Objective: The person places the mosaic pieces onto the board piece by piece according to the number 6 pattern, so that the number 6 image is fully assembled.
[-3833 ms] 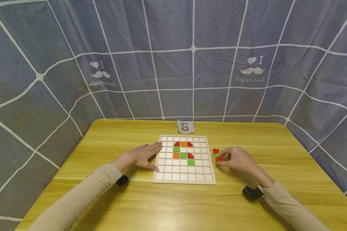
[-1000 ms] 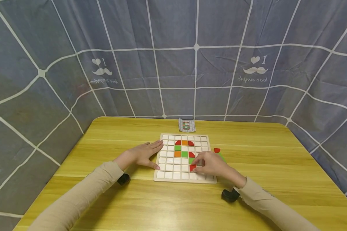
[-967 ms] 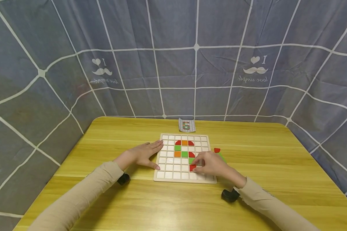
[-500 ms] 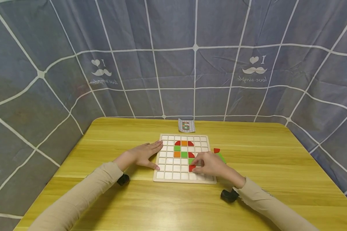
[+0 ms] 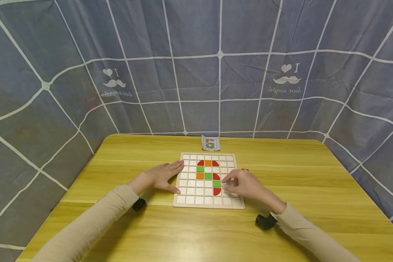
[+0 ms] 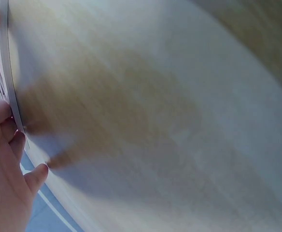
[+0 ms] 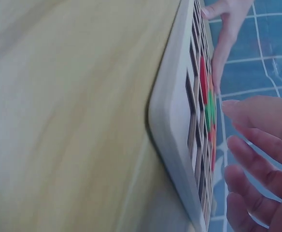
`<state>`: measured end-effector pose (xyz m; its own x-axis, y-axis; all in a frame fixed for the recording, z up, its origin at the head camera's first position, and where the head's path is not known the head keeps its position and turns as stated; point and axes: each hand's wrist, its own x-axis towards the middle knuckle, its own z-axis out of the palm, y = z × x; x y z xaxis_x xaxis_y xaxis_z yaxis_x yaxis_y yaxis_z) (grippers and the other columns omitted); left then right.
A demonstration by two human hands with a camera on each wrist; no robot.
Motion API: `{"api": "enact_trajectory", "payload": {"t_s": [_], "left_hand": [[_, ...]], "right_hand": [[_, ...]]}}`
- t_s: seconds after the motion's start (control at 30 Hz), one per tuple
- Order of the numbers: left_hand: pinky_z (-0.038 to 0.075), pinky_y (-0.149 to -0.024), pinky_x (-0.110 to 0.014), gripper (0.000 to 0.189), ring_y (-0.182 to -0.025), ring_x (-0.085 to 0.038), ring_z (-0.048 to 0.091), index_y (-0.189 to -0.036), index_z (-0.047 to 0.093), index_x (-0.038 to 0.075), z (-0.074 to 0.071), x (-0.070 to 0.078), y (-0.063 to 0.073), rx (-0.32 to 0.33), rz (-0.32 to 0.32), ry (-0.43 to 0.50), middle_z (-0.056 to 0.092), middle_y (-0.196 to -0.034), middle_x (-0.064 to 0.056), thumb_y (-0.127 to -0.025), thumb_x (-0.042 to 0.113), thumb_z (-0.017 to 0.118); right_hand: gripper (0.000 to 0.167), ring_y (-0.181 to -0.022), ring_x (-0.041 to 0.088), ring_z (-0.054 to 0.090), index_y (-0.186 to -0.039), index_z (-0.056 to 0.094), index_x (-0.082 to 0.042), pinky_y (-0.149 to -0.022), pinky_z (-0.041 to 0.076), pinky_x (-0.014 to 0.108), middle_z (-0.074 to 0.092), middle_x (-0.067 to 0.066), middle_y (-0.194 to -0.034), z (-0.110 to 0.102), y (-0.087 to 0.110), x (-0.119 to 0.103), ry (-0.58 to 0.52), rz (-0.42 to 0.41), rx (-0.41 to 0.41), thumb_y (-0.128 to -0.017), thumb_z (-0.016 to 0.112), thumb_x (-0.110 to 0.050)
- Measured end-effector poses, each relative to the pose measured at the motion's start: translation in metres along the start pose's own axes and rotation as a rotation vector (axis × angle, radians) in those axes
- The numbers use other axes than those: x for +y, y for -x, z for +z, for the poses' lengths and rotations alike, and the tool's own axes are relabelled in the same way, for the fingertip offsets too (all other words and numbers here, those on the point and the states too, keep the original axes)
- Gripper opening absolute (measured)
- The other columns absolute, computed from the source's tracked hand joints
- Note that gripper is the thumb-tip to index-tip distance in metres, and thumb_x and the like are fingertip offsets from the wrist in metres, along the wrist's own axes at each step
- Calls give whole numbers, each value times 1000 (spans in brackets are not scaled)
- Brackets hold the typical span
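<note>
A pale wooden grid board (image 5: 186, 199) lies on the table, with red, orange and green tiles set in its middle cells. My left hand (image 5: 162, 177) rests with spread, straight fingers on the board's left edge; the left wrist view has that hand (image 6: 6, 169) along the rim. A red rounded tile (image 5: 217, 191) sits in a cell directly below a green square tile (image 5: 217, 183). Just right of these tiles hovers my right hand (image 5: 245, 183), its thumb and index finger apart. The right wrist view shows the right hand (image 7: 264, 159) loosely curved, holding nothing.
A small printed card (image 5: 210, 143) with a coloured pattern lies behind the board. Part of a red tile (image 5: 245, 169) shows past the right hand, off the board's right side. The wooden table (image 5: 196, 233) backs onto a grey curtain (image 5: 196, 80) with white lines.
My right hand brought the red tile from the table right of the board into the grid, then let go and shifted slightly right. The left hand has stayed on the board's edge.
</note>
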<state>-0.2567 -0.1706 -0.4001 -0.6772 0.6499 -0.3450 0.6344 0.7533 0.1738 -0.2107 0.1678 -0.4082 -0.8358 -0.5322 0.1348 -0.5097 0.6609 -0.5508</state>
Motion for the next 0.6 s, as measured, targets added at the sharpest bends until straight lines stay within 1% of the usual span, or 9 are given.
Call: {"api": "enact_trajectory", "payload": {"t_s": [0.1, 0.27, 0.37, 0.53, 0.6], "left_hand": [[16, -121, -49, 103, -151, -25, 7, -155, 11, 8, 1, 0, -1, -4, -5, 1, 3, -163, -9, -84, 67, 57], [16, -121, -50, 103, -151, -25, 8, -155, 11, 8, 1, 1, 0, -5, -6, 10, 3, -163, -9, -83, 67, 57], [17, -120, -51, 103, -150, -27, 9, -155, 12, 7, 0, 2, 0, 0, -3, 9, 4, -163, -10, -83, 66, 57], [17, -120, -52, 104, -150, -29, 10, -155, 12, 5, -1, 2, 0, 1, 6, 8, 4, -163, -12, -84, 66, 57], [17, -120, -51, 104, -150, -29, 10, -155, 11, 5, -1, 2, 1, -3, 3, 8, 3, -163, -12, -84, 66, 57]], "right_hand": [[15, -57, -1, 47, -94, 75, -14, -52, 40, 17, 68, -4, -81, -5, 4, 6, -8, -2, 22, -79, 77, -18], [15, -58, 1, 48, -95, 75, -13, -50, 39, 18, 66, -6, -80, -14, 12, 15, -23, 43, 52, -81, 77, -17], [18, -60, 2, 49, -96, 74, -12, -50, 39, 18, 68, -3, -85, -20, 17, 20, -16, 57, 77, -80, 78, -17], [21, -62, 2, 51, -98, 74, -10, -49, 39, 19, 71, 6, -99, -29, 26, 30, -15, 80, 109, -79, 78, -16], [22, -62, 1, 51, -99, 74, -9, -48, 39, 19, 71, 7, -101, -32, 29, 34, -22, 93, 119, -79, 79, -16]]}}
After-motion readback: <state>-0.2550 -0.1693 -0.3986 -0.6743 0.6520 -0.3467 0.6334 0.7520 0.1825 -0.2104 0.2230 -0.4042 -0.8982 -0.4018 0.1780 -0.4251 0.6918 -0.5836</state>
